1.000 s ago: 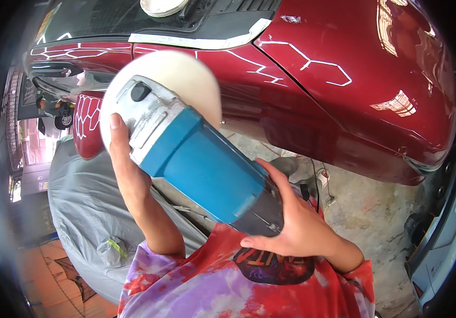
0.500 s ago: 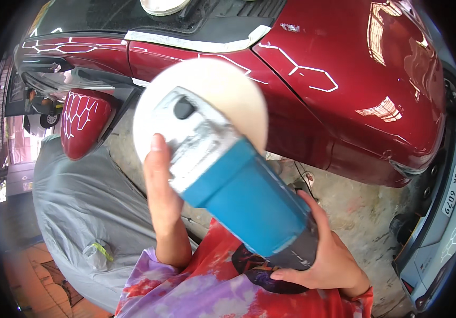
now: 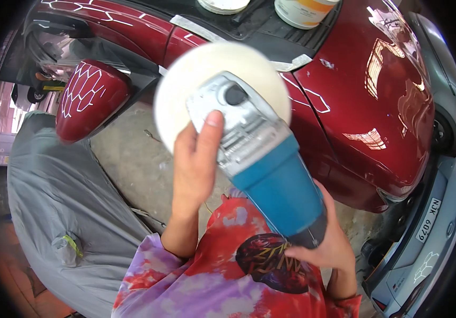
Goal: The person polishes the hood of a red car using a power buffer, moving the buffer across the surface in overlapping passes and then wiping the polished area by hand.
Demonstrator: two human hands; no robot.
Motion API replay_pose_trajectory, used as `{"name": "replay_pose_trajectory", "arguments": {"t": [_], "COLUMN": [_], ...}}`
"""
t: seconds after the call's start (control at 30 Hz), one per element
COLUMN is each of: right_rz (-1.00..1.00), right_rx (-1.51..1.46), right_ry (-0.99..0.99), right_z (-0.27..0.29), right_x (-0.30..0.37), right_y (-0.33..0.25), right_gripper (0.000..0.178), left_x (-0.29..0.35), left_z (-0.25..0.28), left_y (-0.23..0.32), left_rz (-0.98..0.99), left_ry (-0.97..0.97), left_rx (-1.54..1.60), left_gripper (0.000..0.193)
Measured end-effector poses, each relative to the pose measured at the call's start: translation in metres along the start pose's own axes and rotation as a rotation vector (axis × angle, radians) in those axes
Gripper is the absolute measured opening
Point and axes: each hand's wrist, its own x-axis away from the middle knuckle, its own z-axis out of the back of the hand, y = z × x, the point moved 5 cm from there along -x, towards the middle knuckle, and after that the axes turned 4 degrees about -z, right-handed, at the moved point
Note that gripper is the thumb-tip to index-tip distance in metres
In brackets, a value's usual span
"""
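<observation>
**Gripping a blue polisher beside a dark red car**

Holding the polisher (image 3: 262, 175) in both hands, the person is keeping it raised in front of the chest, above the concrete floor (image 3: 132, 159) and just beside the dark red car (image 3: 376, 106). The left hand (image 3: 196, 159) is lying along the grey metal head, its fingers (image 3: 209, 130) pressing flat against the casing with the thumb hidden behind. The right hand (image 3: 326, 244) is wrapping the rear end of the blue body, fingers clenched around it from below. The round white polishing pad (image 3: 185, 79) is facing away from the camera, toward the car's side near the masking tape (image 3: 201, 29) running along a panel edge. A red door mirror (image 3: 92, 98) with white hexagon lines is sticking out to the left. A grey car cover (image 3: 53, 185) is draping another vehicle at the lower left. Two tubs (image 3: 305, 10) are sitting on the black cowl at the top. A pale blue car (image 3: 424, 249) is standing at the right edge.
</observation>
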Motion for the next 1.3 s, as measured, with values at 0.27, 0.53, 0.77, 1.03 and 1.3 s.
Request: {"name": "replay_pose_trajectory", "arguments": {"t": [0.27, 0.53, 0.77, 1.03, 1.3], "right_rz": [0.147, -0.104, -0.008, 0.213, -0.026], "right_rx": [-0.061, 0.306, 0.416, 0.508, 0.623], "right_ry": [-0.095, -0.03, 0.013, -0.035, -0.094], "right_z": [-0.027, 0.027, 0.065, 0.047, 0.054], "right_x": [-0.077, 0.01, -0.013, -0.067, 0.004], "right_y": [-0.022, -0.018, -0.042, -0.075, -0.029], "right_gripper": [0.117, 0.117, 0.118, 0.111, 0.108], "left_x": [-0.028, 0.051, 0.022, -0.012, 0.081], "left_z": [0.056, 0.004, -0.012, 0.033, -0.025], "left_y": [0.036, -0.034, -0.031, -0.047, -0.143], "left_rz": [-0.194, 0.038, -0.013, -0.079, 0.142], "left_ry": [0.178, 0.117, 0.108, 0.298, 0.276], "left_rx": [-0.02, 0.189, 0.232, 0.376, 0.567], "left_gripper": [0.047, 0.04, 0.04, 0.057, 0.064]}}
